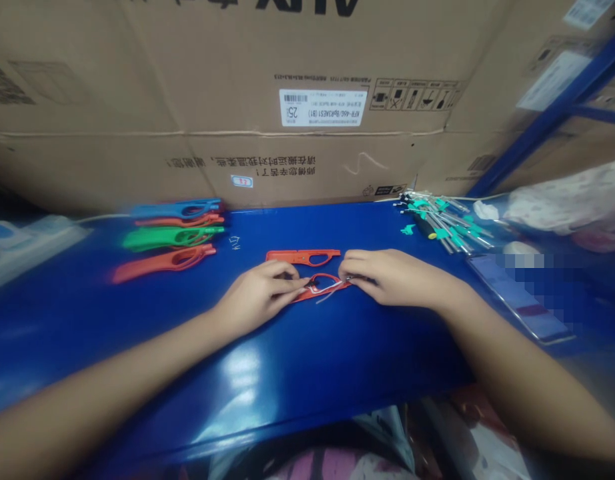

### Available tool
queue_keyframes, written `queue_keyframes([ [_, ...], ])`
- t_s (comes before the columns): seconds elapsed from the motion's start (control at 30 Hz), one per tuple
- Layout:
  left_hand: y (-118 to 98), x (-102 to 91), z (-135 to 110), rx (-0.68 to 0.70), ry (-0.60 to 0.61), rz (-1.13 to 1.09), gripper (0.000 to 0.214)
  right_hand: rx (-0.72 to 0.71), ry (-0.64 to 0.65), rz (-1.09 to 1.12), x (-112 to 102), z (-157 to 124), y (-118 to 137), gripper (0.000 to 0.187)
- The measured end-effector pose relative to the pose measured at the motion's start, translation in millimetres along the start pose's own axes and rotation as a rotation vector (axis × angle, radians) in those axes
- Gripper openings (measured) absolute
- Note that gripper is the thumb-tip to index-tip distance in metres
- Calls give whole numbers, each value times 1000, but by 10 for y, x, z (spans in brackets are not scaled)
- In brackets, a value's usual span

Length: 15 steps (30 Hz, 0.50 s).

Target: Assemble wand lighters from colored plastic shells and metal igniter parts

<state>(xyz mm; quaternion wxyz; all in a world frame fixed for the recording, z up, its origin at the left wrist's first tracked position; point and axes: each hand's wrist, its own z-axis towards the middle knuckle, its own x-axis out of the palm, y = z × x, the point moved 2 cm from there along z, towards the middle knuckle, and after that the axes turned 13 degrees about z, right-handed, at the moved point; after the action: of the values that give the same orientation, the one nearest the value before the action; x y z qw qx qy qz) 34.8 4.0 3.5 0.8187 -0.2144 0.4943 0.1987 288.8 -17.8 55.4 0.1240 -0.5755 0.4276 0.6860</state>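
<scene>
Toward the bench's (307,353) far edge, my left hand (260,290) pinches a smooth orange shell (304,294), white wire (323,289) tracing its oval hole; my right hand (392,277) pinches a dark bit (354,277).

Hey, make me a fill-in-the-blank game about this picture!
1. The left hand and the ____ hand are both at an orange piece.
2. In the row of plastic pieces at the picture's left, the one between two orange ones is ____.
3. The shiny table is ____.
4. The big box behind the table is made of ____.

Missing words: right; green; blue; cardboard.
</scene>
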Motion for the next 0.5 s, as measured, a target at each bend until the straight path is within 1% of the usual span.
queue_keyframes([
  [0.17,-118,-77,-5,93,110,225,35,16,7,13,-12,4,-12,12],
  [0.27,-138,-71,-22,122,130,297,36,30,9,28,-19,1,-14,12],
  [0.37,-95,-42,-30,76,85,219,33,26,3,49,-23,-3,-17,11],
  [0.5,-6,-16,-24,-14,18,66,31,-8,-34,131,-20,5,-45,17],
])
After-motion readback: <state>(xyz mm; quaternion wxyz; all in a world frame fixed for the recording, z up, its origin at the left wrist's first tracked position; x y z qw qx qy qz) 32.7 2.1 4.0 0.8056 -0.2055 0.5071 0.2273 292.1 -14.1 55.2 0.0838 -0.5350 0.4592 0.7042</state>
